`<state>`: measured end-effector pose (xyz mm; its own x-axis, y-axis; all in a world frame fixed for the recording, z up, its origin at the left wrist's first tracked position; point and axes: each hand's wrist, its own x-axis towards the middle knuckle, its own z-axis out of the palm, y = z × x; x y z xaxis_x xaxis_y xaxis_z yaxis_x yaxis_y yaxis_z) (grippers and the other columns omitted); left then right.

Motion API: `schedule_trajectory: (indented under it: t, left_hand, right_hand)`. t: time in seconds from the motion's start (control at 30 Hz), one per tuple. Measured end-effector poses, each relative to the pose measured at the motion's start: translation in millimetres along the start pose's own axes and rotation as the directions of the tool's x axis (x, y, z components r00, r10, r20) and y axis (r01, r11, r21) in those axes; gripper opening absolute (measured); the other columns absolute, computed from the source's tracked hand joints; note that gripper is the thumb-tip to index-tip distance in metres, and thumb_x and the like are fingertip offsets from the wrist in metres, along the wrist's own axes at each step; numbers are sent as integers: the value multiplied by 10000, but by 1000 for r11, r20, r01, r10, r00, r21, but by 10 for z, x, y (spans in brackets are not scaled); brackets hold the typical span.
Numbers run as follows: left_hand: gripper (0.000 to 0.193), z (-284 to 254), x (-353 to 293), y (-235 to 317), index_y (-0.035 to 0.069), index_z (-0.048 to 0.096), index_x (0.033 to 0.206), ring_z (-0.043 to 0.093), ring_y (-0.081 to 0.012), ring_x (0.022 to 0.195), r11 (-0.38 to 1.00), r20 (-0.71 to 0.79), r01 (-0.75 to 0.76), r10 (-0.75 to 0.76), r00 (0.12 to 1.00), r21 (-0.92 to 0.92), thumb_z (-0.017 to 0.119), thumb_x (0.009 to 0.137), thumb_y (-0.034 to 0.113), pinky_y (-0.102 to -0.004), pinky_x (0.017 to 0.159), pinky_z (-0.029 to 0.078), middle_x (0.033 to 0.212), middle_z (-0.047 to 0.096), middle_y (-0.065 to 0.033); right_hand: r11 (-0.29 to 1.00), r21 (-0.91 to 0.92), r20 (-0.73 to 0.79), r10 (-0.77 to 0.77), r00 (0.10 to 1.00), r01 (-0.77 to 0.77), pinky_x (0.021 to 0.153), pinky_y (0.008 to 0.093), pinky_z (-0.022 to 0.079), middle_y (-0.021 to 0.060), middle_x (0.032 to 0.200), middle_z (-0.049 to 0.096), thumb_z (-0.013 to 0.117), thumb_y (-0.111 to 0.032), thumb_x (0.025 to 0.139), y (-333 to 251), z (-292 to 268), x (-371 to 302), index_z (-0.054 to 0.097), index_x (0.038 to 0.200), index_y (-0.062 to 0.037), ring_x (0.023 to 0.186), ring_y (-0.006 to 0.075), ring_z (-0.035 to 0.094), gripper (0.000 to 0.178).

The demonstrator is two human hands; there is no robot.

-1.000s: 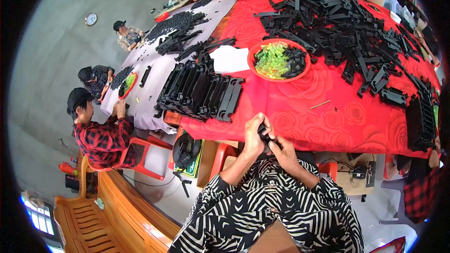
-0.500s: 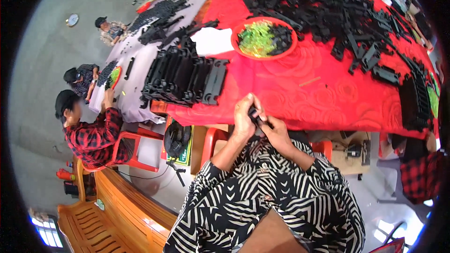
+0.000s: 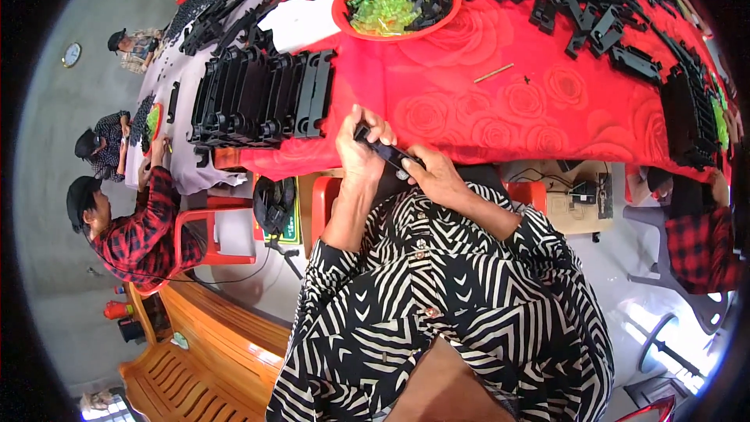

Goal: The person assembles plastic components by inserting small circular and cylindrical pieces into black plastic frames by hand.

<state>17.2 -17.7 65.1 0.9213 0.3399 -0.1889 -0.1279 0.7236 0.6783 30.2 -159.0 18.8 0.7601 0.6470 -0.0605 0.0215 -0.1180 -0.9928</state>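
Note:
Between my two hands, at the near edge of the red-covered table, is a long black plastic part (image 3: pixel 388 153), tilted down toward the right. My left hand (image 3: pixel 361 143) is closed round its upper end, fingers curled over it. At the lower end my right hand (image 3: pixel 436 173) grips it with thumb and fingers. Beyond them stands a red bowl (image 3: pixel 341 19) holding yellow-green translucent pieces (image 3: pixel 383 4) and small black pieces (image 3: pixel 433 0). A row of black plastic parts (image 3: pixel 262 98) stands stacked to the left of my hands.
A large heap of black parts (image 3: pixel 582 0) covers the far right of the red tablecloth (image 3: pixel 469 121). White paper (image 3: pixel 301 23) lies left of the bowl. A thin stick (image 3: pixel 494 73) rests on the cloth. A person in a checked shirt (image 3: pixel 148 227) sits at left, near a wooden bench (image 3: pixel 211 328).
My view has shifted, so the table sits higher and further left. My hands have spread apart a little, and more of the black part shows between them.

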Motion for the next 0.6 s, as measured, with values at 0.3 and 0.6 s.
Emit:
schedule_trajectory:
  t: [0.3, 0.6]
  left_hand:
    - [344, 147, -55, -2, 88, 427, 636, 350, -167, 436, 997, 129, -26, 17, 992, 67, 427, 868, 343, -321, 484, 333, 475, 315, -4]
    - [359, 215, -91, -50, 70, 415, 635, 350, -167, 438, 980, 137, -102, 79, 987, 171, 380, 882, 329, -307, 479, 335, 484, 305, -11]
  right_hand:
    - [994, 99, -59, 43, 997, -37, 499, 286, 404, 70, 594, 520, 532, -209, 844, 2, 50, -42, 514, 805, 13, 541, 110, 517, 226]
    - [999, 34, -147, -28, 989, 34, 453, 337, 343, 122, 511, 412, 560, -218, 821, 12, 45, -40, 455, 669, 24, 479, 129, 415, 305]
